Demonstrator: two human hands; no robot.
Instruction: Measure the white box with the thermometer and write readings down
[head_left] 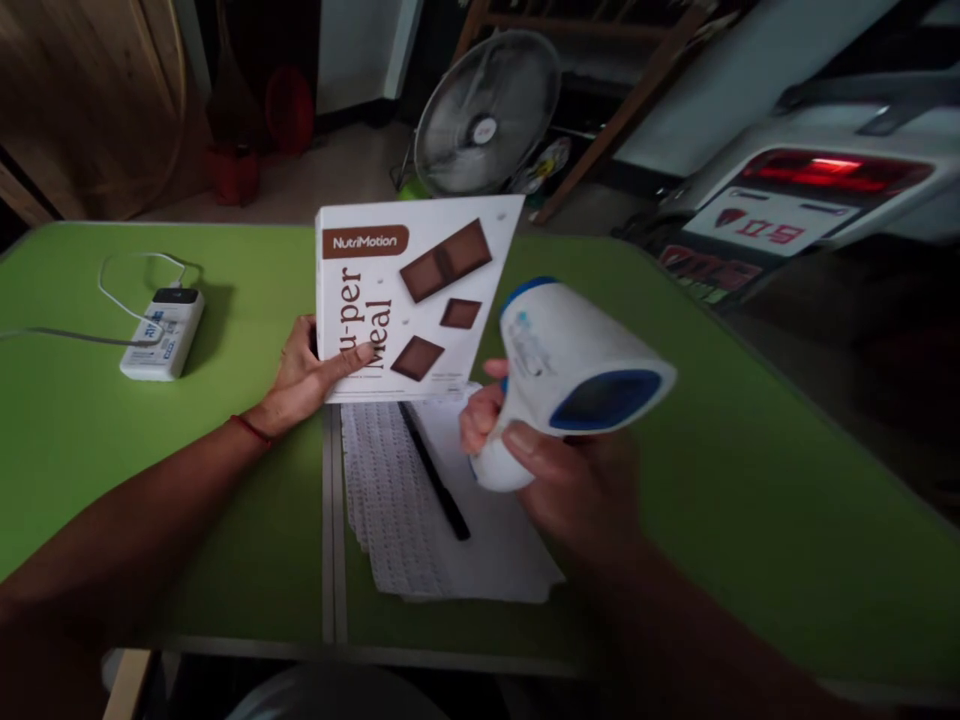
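My left hand [311, 368] grips the lower left edge of a white box [352, 340], its thumb across the front. The box is held upright above the table, printed with "NutriMotion" and brown chocolate pieces. To its right, my right hand [559, 470] is wrapped round the handle of a white and blue infrared thermometer [574, 345]. Its dark, blue-rimmed oval screen faces me, and its front end points away, to the right of the box. Beneath both hands lies a stack of printed paper sheets [405, 500] with a black pen [439, 475] on top.
The green table [247, 560] has a seam down its middle. A white power bank [165, 335] with a cable [71, 335] lies at the left. Beyond the table stand a fan [487, 110] and, at the right, a white scooter [832, 165] with a red tail light.
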